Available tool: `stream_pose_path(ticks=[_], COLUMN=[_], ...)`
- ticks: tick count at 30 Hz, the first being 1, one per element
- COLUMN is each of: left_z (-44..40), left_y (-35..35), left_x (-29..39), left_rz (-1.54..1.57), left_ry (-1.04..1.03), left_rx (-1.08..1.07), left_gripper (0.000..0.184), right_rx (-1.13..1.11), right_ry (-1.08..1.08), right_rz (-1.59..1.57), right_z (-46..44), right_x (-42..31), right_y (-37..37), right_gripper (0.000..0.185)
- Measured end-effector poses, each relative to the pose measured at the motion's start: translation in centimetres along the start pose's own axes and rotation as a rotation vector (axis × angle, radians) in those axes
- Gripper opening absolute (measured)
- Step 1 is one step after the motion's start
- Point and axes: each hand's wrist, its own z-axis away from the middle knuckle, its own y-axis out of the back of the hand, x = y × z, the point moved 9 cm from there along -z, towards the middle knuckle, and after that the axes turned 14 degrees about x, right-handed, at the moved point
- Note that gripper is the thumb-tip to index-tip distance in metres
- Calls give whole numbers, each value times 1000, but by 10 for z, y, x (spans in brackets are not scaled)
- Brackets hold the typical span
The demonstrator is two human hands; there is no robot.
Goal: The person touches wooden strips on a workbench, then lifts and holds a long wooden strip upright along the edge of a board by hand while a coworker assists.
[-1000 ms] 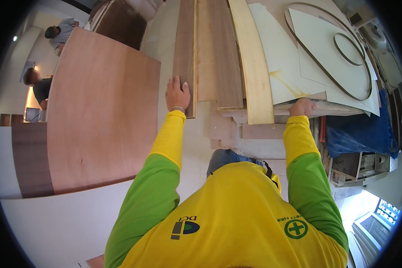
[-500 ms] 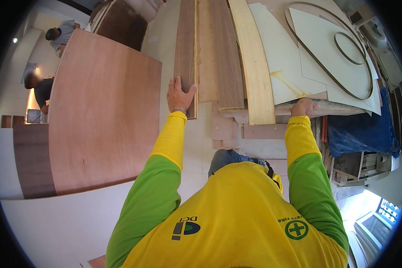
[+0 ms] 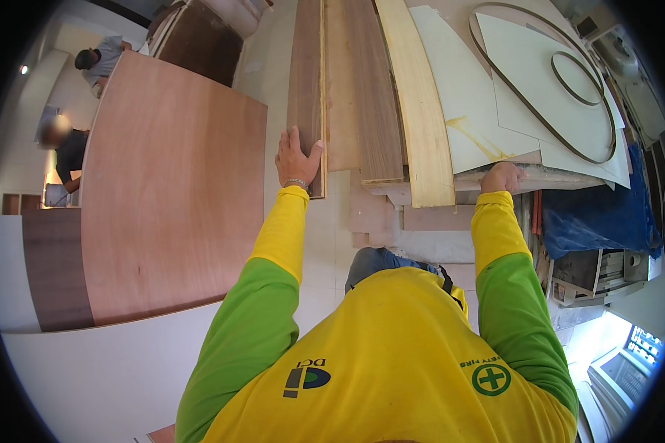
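In the head view, a long brown board (image 3: 307, 66) runs away from the person just short of twelve o'clock, its near end around half past eleven, with a layered edge showing along its right side. The left hand (image 3: 297, 159), at eleven o'clock, lies on that near end, fingers extended, thumb parted towards the layered edge. Towards half past two, the right hand (image 3: 502, 178) is curled at the rim of the table (image 3: 565, 178); its fingertips are hidden, so I cannot tell whether it grips anything. Near one o'clock lie a second brown plank (image 3: 377, 103) and a pale strip (image 3: 425, 133), with white sheets (image 3: 473, 111) near two. The board looks stiff and moderately heavy, unwieldy more from length than weight, and its smooth face may slide under a flat palm; both long edges, well apart along the length, seem the surest hold.
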Motion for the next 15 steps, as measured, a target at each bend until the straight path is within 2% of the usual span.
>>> stream_pose_path(ticks=[8,15], left_z=[-4,-1], left_y=[-8,-3], left_x=[-11,-5], left_rz=[114,52], left_ry=[-11,2], left_rx=[63,38], left_gripper=[75,75], right_rx=[14,2], right_ry=[-4,-13], right_rz=[-63,-97], right_z=[2,3], right_x=[0,0], right_y=[5,8], right_gripper=[71,74])
